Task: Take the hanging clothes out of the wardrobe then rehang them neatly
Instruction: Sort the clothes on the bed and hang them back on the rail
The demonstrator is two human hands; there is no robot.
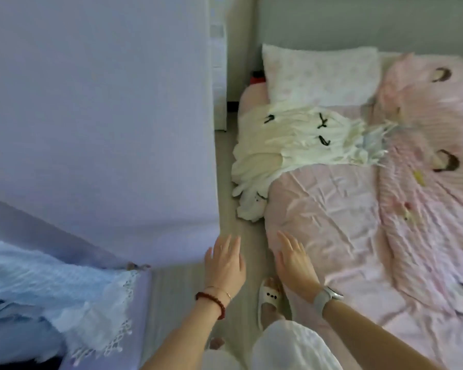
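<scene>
A white wardrobe (96, 124) fills the left of the view, its door panels shut in front of me. A pale blue and white lace-edged garment (54, 297) shows at the lower left. On the bed lies a heap of white clothes (292, 140) with black bows, partly draped over the bed's left edge. My left hand (225, 265), with a red bead bracelet at the wrist, is open and held out over the floor by the wardrobe's corner. My right hand (294, 260), with a watch on the wrist, is open with spread fingers over the bed's near corner. Neither holds anything.
The bed has a pink sheet (337, 214), a pink striped quilt (428, 198) with cartoon faces at the right, and a floral pillow (321, 73) at the head. A narrow strip of wooden floor (225, 188) runs between wardrobe and bed. My slippered foot (269, 297) stands there.
</scene>
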